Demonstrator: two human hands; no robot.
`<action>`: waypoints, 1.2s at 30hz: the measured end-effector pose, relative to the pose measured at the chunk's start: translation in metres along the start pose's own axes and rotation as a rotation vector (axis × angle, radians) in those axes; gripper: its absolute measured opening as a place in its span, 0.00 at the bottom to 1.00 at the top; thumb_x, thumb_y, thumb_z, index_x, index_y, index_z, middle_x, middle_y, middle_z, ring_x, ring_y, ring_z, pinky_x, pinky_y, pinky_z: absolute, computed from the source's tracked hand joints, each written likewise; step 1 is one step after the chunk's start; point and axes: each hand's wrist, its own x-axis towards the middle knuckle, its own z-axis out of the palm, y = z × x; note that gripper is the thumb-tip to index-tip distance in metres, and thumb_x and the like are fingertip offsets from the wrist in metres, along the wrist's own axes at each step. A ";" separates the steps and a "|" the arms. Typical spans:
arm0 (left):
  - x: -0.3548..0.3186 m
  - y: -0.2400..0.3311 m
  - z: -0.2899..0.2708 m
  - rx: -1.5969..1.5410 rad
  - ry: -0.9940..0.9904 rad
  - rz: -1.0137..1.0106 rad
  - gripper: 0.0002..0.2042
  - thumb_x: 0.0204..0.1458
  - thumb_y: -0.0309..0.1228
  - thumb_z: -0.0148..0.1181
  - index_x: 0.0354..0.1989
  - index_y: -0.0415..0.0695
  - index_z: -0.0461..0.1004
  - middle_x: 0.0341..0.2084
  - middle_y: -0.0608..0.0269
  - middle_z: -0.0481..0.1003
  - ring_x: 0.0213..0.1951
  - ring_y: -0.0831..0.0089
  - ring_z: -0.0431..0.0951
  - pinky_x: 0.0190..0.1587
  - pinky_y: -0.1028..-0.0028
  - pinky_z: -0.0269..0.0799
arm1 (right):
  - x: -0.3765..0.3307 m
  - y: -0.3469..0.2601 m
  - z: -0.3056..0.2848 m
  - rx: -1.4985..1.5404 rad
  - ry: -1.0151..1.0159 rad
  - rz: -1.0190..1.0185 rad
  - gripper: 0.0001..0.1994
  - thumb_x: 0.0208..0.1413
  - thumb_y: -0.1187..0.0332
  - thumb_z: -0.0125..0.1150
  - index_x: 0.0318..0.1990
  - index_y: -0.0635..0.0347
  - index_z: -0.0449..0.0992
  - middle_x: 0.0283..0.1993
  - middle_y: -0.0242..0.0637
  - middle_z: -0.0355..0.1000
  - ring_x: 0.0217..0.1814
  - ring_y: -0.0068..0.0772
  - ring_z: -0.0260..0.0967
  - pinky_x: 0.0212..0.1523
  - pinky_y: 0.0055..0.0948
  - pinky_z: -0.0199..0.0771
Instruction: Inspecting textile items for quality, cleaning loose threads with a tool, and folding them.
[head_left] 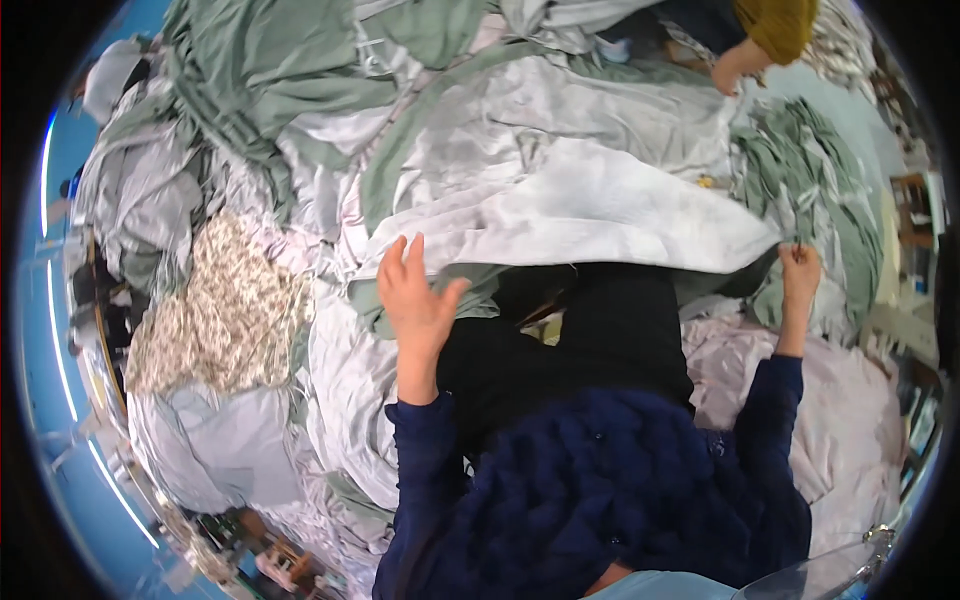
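A large white cloth (600, 210) lies across my lap, its near edge running from left to right in front of me. At its right end, my right hand (799, 272) has its fingers pinched on the cloth's corner, which draws out to a point there. My left hand (412, 305) is over the other end, fingers stretched and thumb apart; I cannot tell whether it touches the fabric. Green fabric (470, 285) shows below the white edge beside that hand.
Heaped green fabric (270, 75) and a patterned cloth (235, 310) lie to the left. Pale pink fabric (840, 400) and crumpled green cloth (800, 165) are on the right. At the far right, another person's hand (738, 68) with a mustard sleeve (780, 25) reaches to the fabric.
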 end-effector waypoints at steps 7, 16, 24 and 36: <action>-0.033 -0.023 0.012 0.408 -0.285 -0.322 0.56 0.26 0.41 0.77 0.70 0.52 0.51 0.68 0.43 0.47 0.63 0.30 0.51 0.62 0.44 0.54 | -0.104 -0.124 0.080 0.170 -0.225 -0.241 0.12 0.48 0.73 0.66 0.41 0.59 0.73 0.33 0.34 0.72 0.31 0.27 0.70 0.33 0.26 0.70; -0.011 -0.081 0.019 0.302 0.167 -0.130 0.20 0.35 0.24 0.56 0.42 0.36 0.73 0.35 0.47 0.74 0.43 0.47 0.70 0.44 0.56 0.66 | -0.149 -0.237 0.108 0.539 -0.416 -0.517 0.15 0.45 0.81 0.66 0.42 0.60 0.73 0.32 0.33 0.70 0.26 0.23 0.66 0.27 0.23 0.68; 0.010 0.076 -0.032 -0.309 0.328 0.141 0.18 0.28 0.18 0.55 0.35 0.37 0.72 0.28 0.46 0.73 0.32 0.45 0.73 0.33 0.55 0.69 | -0.175 -0.320 0.086 0.957 -0.718 -0.465 0.39 0.41 0.71 0.76 0.62 0.66 0.62 0.55 0.35 0.69 0.28 0.09 0.60 0.25 0.10 0.59; -0.061 0.052 -0.055 -1.146 -0.410 -0.380 0.20 0.48 0.23 0.63 0.51 0.34 0.72 0.39 0.64 0.77 0.39 0.79 0.75 0.42 0.77 0.72 | -0.220 -0.296 0.117 0.635 -1.063 -0.664 0.29 0.36 0.79 0.71 0.51 0.62 0.71 0.43 0.35 0.74 0.43 0.27 0.72 0.45 0.26 0.71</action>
